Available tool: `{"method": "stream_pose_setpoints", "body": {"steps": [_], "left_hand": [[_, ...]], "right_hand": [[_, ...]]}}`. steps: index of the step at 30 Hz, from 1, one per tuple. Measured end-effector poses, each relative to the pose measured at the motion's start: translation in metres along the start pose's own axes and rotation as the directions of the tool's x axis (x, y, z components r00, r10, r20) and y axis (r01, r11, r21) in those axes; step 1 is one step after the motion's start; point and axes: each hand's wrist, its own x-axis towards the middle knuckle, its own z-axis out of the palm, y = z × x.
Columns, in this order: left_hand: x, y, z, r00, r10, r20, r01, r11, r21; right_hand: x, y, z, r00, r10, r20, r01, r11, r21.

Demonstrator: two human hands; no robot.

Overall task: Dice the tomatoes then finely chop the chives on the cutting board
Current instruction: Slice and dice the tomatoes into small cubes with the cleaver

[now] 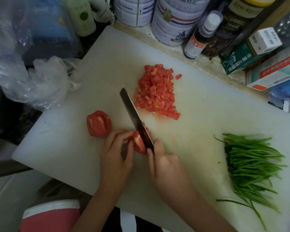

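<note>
On the white plastic cutting board, the right-hand grip is closed round the handle of a dark-bladed kitchen knife. Its blade rests across a red cut tomato wedge near the board's front edge. The left-hand grip steadies that wedge with curled fingertips just beside the blade.

The wedge looks soft and wet: its skin is likely slippery and its flesh easily crushed, so it should sit cut face down, pinned lightly from above with the knuckles kept clear of the blade. A second red tomato half waits to the left, and a juicy heap of red diced tomato lies beyond the blade.

The long green chives lie uncut at the right. They are light and limp and probably need bunching tightly.
</note>
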Motion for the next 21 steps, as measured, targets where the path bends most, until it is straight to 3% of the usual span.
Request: {"method": "stream_pose_setpoints", "body": {"steps": [5, 8, 11, 14, 16, 21], "left_hand": [[0.004, -0.001, -0.003, 0.999, 0.045, 0.011, -0.045, 0.999, -0.005], [0.004, 0.001, -0.002, 0.999, 0.037, 0.007, -0.037, 0.999, -0.018], [0.004, 0.001, 0.0, 0.999, 0.031, 0.013, -0.031, 0.999, -0.018], [0.004, -0.002, -0.001, 1.0, 0.023, 0.022, -0.022, 1.0, -0.018], [0.003, -0.003, -0.002, 0.999, 0.028, 0.015, -0.028, 1.0, -0.011], [0.001, -0.005, -0.001, 1.0, 0.015, -0.006, -0.016, 1.0, -0.01]], "right_hand": [[-0.042, 0.012, 0.003, 0.986, 0.131, 0.107, -0.123, 0.989, -0.084], [-0.048, 0.012, -0.007, 0.991, 0.116, 0.063, -0.102, 0.975, -0.197], [-0.023, 0.001, -0.009, 0.991, 0.105, 0.084, -0.105, 0.994, -0.008], [0.02, -0.01, -0.011, 1.0, -0.015, -0.013, 0.015, 0.999, 0.034], [0.034, -0.015, -0.015, 0.999, -0.039, 0.004, 0.038, 0.997, 0.069], [0.003, -0.008, -0.03, 0.995, -0.077, -0.057, 0.086, 0.981, 0.173]]}}
